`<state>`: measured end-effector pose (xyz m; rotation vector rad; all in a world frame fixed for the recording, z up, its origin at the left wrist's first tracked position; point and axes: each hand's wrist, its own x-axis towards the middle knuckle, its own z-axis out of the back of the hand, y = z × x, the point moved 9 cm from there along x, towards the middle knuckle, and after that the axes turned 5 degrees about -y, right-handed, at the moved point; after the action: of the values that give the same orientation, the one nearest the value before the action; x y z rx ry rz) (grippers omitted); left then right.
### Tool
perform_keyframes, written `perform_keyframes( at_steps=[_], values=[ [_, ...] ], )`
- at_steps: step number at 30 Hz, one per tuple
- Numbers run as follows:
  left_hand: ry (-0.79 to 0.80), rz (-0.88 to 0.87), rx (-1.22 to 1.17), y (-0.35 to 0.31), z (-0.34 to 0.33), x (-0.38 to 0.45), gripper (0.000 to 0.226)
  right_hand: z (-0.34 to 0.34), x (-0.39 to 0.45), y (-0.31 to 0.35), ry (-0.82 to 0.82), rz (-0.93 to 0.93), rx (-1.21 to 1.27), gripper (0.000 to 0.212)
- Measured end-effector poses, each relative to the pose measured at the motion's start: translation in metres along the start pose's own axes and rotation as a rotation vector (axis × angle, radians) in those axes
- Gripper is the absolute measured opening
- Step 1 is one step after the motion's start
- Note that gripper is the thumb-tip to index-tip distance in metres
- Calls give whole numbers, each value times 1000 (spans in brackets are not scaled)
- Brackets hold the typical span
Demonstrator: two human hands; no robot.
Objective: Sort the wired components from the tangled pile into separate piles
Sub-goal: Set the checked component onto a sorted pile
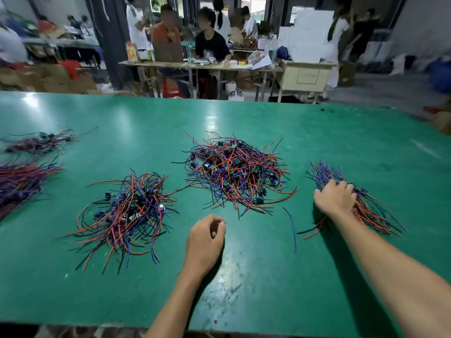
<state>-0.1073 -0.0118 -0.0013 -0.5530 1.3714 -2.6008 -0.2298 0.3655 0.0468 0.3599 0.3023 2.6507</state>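
Green table (244,276), worn; workshop behind. Left grip (206,236) curled, empty; right grip (334,197) clutching right wire pile (366,211).

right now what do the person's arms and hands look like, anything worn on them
Both arms are bare from the frame's lower edge to the fingertips: no sleeves show, no gloves, no watch, bracelet or ring visible. The left hand and right hand show plain short nails where they can be seen. No markings or cables on either forearm.
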Motion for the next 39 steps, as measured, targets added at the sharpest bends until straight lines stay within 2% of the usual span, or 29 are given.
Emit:
perform_keyframes(
  at_steps=[3, 6, 11, 14, 15, 17, 21, 25, 28, 31, 33, 35, 39],
  values=[
    [3, 6, 0, 3, -3, 3, 10, -26, -21, 18, 37, 213, -77, 60],
    [13, 9, 12, 6, -5, 3, 12, -45, -26, 13, 171, 237, -54, 65],
    [18, -7, 21, 6, -7, 4, 12, -40, -4, -4, 234, 253, -144, 66],
    [20, 5, 17, 7, -8, 6, 13, -18, -16, 39, 13, 417, -108, 49],
    [21, 8, 15, 8, -8, 7, 13, -16, -28, 60, -23, 504, -38, 40],
    [20, 16, 0, 10, -8, 7, 14, -21, -56, 90, 6, 611, 104, 28],
    [10, 29, -29, 11, -6, 7, 19, -33, -85, 103, 7, 601, 234, 21],
    [13, 34, -47, 9, -5, 7, 16, -28, -98, 102, -56, 651, 196, 16],
    [28, -13, -76, -1, -4, 2, 19, 6, -109, 98, -248, 659, 307, 4],
    [139, 41, -332, -13, -12, -8, 36, 48, -139, 95, -571, 737, 456, 5],
    [208, 158, -530, -21, -19, -8, 43, 57, -169, 100, -692, 857, 458, 7],
    [231, 303, -693, -26, -21, -6, 45, 56, -193, 101, -746, 937, 451, 10],
    [230, 484, -937, -17, -22, -11, 27, 45, -217, 98, -750, 982, 422, 23]
  ],
)
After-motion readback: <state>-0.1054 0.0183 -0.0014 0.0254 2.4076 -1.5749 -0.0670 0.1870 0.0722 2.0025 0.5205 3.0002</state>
